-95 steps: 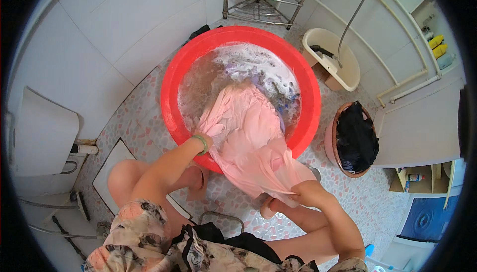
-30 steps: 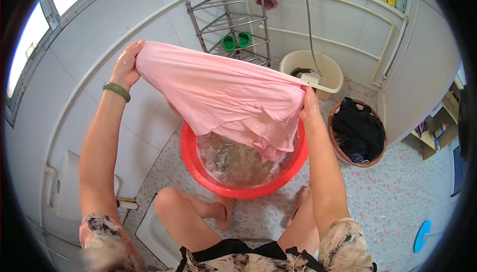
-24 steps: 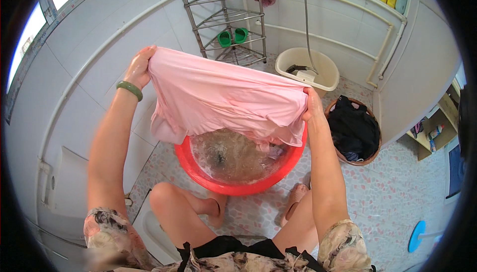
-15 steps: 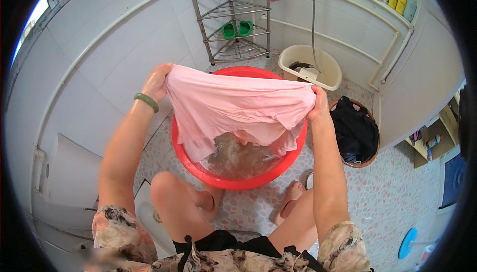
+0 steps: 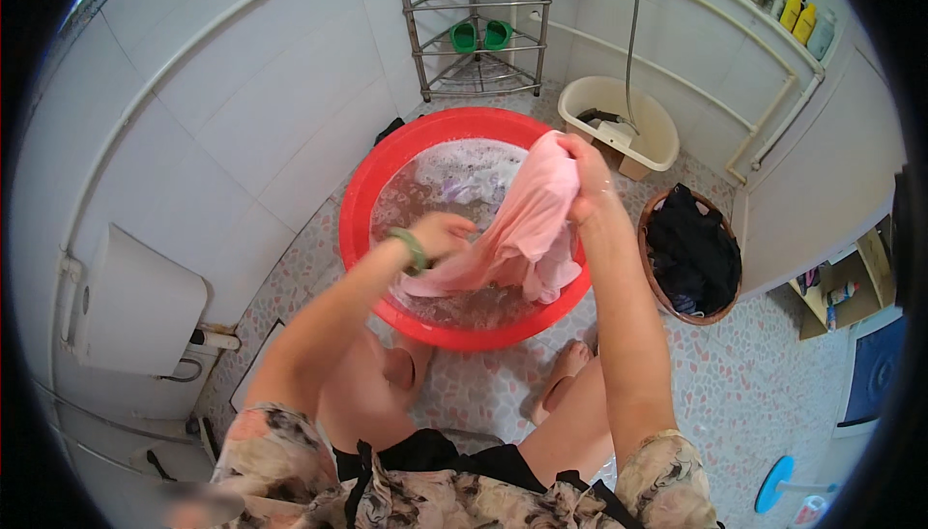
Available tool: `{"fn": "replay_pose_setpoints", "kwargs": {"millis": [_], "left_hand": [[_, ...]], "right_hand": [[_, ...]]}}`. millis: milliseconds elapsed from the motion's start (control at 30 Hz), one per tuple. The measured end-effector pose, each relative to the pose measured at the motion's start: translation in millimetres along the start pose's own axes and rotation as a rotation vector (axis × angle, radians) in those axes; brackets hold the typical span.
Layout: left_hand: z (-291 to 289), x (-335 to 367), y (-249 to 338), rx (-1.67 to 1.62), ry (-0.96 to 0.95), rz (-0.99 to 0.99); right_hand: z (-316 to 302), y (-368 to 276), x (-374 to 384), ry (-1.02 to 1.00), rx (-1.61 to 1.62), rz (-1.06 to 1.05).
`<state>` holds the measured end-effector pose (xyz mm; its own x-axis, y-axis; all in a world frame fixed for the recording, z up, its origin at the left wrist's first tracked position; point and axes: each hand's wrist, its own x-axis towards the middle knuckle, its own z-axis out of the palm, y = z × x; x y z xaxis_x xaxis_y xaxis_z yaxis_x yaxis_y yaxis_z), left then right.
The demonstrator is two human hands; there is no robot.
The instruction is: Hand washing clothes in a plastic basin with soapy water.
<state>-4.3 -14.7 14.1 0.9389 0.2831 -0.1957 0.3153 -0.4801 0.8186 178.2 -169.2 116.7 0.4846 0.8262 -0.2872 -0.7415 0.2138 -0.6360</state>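
Note:
A wet pink cloth garment point(image 5: 527, 224) hangs bunched from my right hand point(image 5: 588, 179), which is closed around its upper end. Its folds drop into the red basin point(image 5: 356, 210) and lie against the near right part. My left hand point(image 5: 443, 237), with a green bangle on the wrist, is over the basin beside the cloth. Its fingers point right, loosely bent and apart, and seem to hold nothing. Cloudy water with white suds point(image 5: 474, 157) fills the basin, and something pale purple shows in the foam.
At the right stands a brown basket point(image 5: 650, 263) of black clothes point(image 5: 691, 249). Behind it is a cream tub point(image 5: 657, 121) with a shower hose. A metal corner rack point(image 5: 474, 79) holding green slippers point(image 5: 480, 37) stands at the back. A white cistern point(image 5: 140, 302) is on the left wall.
The garment was stretched wide between both hands; now it is gathered and hanging from the right one. My left hand has let go of its corner and come down rightward over the water.

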Motion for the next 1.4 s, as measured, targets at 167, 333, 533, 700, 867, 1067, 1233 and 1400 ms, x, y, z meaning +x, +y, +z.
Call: {"fn": "replay_pose_setpoints", "kwargs": {"millis": [167, 333, 533, 700, 867, 1067, 1233, 1400], "left_hand": [[55, 6, -2, -0.217, 0.003, -0.158], [15, 14, 4, -1.027, 0.129, -0.127], [-25, -5, 55, -1.250, 0.089, -0.054], [-22, 5, 64, -1.431, 0.058, -0.062], [-26, 3, 60, -1.496, 0.060, -0.059], [-19, 0, 71, -1.528, 0.045, -0.090], [-47, -8, 58, -1.530, 0.175, -0.027], [-58, -13, 57, -1.363, 0.339, -0.060]], "right_hand": [[14, 3, -3, -0.090, 0.017, 0.067], [-38, -28, -1, 0.117, -0.018, -0.103], [-92, -24, 16, 0.390, -0.202, 0.038], [-111, 1, 31, 0.434, -0.466, -0.057], [-37, 45, 3, -0.108, -1.305, -0.478], [-41, 98, 6, -0.213, -1.446, -0.475], [-49, 83, 14, -0.019, -0.795, -0.178], [-20, 41, -5, 0.085, -0.060, -0.084]]}}
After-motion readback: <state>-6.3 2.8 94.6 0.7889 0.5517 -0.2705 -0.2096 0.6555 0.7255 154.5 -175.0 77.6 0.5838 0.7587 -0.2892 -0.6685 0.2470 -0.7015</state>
